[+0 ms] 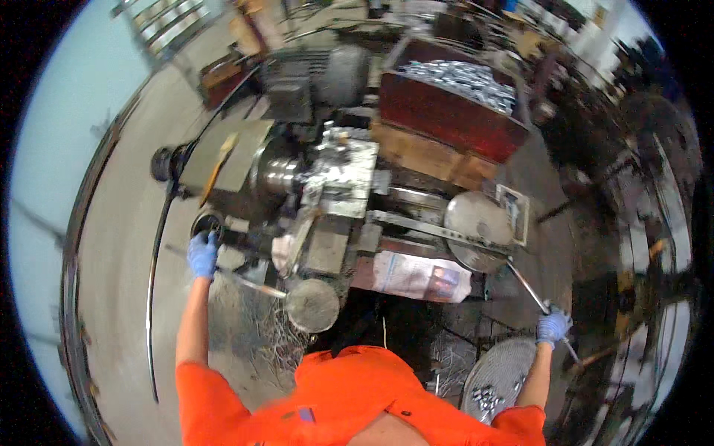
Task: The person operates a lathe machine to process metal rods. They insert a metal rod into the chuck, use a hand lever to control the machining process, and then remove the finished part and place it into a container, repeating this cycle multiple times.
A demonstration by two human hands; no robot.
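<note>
I stand over a small metal lathe (327,186) in an orange shirt and blue gloves. My left hand (202,254) is closed on a dark round knob or lever end (208,223) at the machine's left side. My right hand (552,325) grips a long thin metal lever (528,286) that runs up and left to a round grey disc (476,223) on the machine's right end. The chuck (279,172) and a shiny clamped block (338,175) sit between my hands.
A red bin (446,115) filled with small shiny metal parts stands behind the lathe. A perforated round tray (498,375) with several parts lies by my right arm. Metal swarf (275,334) covers the floor. A motor (312,78) sits behind.
</note>
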